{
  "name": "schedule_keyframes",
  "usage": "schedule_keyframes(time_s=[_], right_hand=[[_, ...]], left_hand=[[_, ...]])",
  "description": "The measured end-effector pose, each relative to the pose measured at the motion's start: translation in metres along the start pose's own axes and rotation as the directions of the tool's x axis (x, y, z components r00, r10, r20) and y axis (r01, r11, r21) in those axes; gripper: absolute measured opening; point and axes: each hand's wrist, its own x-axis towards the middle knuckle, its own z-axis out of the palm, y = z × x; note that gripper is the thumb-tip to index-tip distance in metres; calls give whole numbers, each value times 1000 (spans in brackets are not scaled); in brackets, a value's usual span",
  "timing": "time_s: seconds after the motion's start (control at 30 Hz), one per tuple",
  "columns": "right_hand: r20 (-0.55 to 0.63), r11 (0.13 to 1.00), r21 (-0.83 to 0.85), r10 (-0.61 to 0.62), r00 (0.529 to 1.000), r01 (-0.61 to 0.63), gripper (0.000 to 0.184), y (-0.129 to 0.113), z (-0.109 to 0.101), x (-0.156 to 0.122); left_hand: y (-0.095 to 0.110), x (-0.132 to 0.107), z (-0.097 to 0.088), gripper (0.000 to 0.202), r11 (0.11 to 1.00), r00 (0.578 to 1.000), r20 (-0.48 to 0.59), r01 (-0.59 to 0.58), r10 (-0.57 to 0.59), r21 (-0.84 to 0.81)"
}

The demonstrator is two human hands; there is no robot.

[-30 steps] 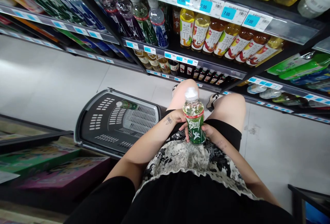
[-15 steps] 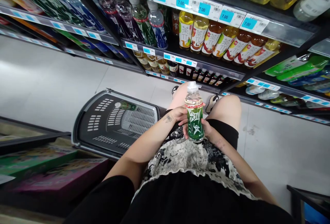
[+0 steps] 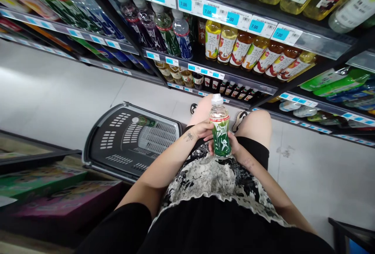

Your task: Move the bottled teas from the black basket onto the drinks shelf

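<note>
I hold a clear drink bottle [image 3: 220, 131] with a green label and white cap upright over my lap. My left hand [image 3: 202, 131] grips its left side, fingers wrapped round the label. My right hand [image 3: 238, 146] closes on its right side and lower part. On the floor to my left stands a dark shopping basket [image 3: 117, 137] with a single green bottle [image 3: 144, 120] lying in it. My knees point toward the drinks shelves.
Black store shelves [image 3: 240, 84] with blue price tags run across the top, stocked with tea bottles [image 3: 231, 45] and purple, green and blue bottles [image 3: 158, 27]. A low display with flat coloured boxes [image 3: 67, 195] lies at lower left. The floor is pale tile.
The bottle has risen a little from my lap and turned slightly, both hands staying on it. The view shifted slightly; the basket has not moved.
</note>
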Motion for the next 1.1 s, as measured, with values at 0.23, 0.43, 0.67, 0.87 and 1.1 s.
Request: schedule_keyframes(time_s=[0.23, 0.43, 0.67, 0.87, 1.1], right_hand=[[-232, 996, 64, 76, 970, -62, 88, -4, -1, 14], [-330, 967, 250, 121, 936, -36, 93, -16, 1, 14], [-435, 982, 179, 126, 892, -51, 78, -21, 2, 3], [-514, 992, 124, 40, 857, 29, 77, 1, -4, 7], [-708, 958, 179, -33, 706, 224, 76, -16, -8, 19]], left_hand=[[7, -2, 8, 84, 998, 998, 54, -40, 43, -56], [7, 10, 24, 54, 987, 994, -103, -61, 46, -151], [-6, 21, 34, 38, 978, 978, -181, -133, 104, -158], [-13, 13, 37, 62, 971, 931, -288, -237, 225, -7], [31, -14, 46, 67, 839, 782, -311, -469, 540, 276]])
